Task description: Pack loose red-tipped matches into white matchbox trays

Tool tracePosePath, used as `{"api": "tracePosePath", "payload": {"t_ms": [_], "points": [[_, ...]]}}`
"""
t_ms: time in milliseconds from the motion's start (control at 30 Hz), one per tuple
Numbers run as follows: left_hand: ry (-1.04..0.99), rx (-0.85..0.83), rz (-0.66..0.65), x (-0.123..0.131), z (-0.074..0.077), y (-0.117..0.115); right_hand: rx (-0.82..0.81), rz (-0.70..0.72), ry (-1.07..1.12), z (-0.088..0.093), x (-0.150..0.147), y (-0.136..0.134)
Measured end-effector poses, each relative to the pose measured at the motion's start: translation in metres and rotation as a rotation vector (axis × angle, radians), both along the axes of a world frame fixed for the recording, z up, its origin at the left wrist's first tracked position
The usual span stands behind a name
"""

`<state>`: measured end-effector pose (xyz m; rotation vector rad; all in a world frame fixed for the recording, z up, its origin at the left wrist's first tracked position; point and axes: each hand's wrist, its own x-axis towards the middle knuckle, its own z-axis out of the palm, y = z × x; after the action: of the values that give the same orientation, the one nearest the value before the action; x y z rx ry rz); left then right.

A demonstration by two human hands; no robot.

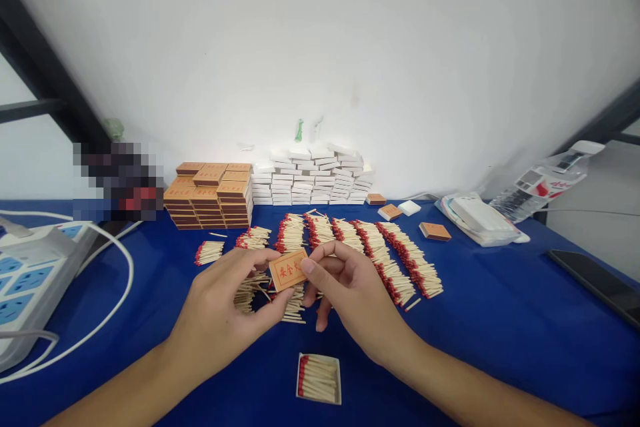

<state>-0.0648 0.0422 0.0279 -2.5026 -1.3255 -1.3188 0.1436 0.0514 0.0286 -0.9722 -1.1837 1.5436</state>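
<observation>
A blue desk (500, 320) against a white wall (400, 67). Above the desk, one orange matchbox (286, 271) is held by both ends: the left hand (215, 300) has its grip clamped on the left end; the right hand (357, 293) has its grip closed on the right, thumb on the printed face. Nearer the person lies a white tray (339, 380) of matches; beyond, loose matches (384, 257) in rows.
</observation>
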Motion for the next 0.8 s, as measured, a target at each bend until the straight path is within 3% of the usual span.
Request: {"api": "tracePosePath", "payload": {"t_ms": [233,567,667,733,800], "points": [[-0.038,-0.04,-0.048,-0.001,0.002,0.0,0.021,0.1,-0.069,0.001,0.001,-0.001],[-0.048,-0.09,0.061,-0.014,0.002,0.004,0.056,-0.046,-0.174,0.008,0.018,0.017],[-0.055,-0.077,0.105,-0.015,0.004,0.003,0.132,-0.155,-0.228,0.017,0.04,0.036],[-0.052,-0.066,0.102,-0.015,0.004,0.001,0.198,-0.278,-0.322,0.025,0.07,0.057],[-0.04,-0.057,0.059,-0.013,0.005,-0.003,0.257,-0.517,-0.503,0.031,0.112,0.08]]}}
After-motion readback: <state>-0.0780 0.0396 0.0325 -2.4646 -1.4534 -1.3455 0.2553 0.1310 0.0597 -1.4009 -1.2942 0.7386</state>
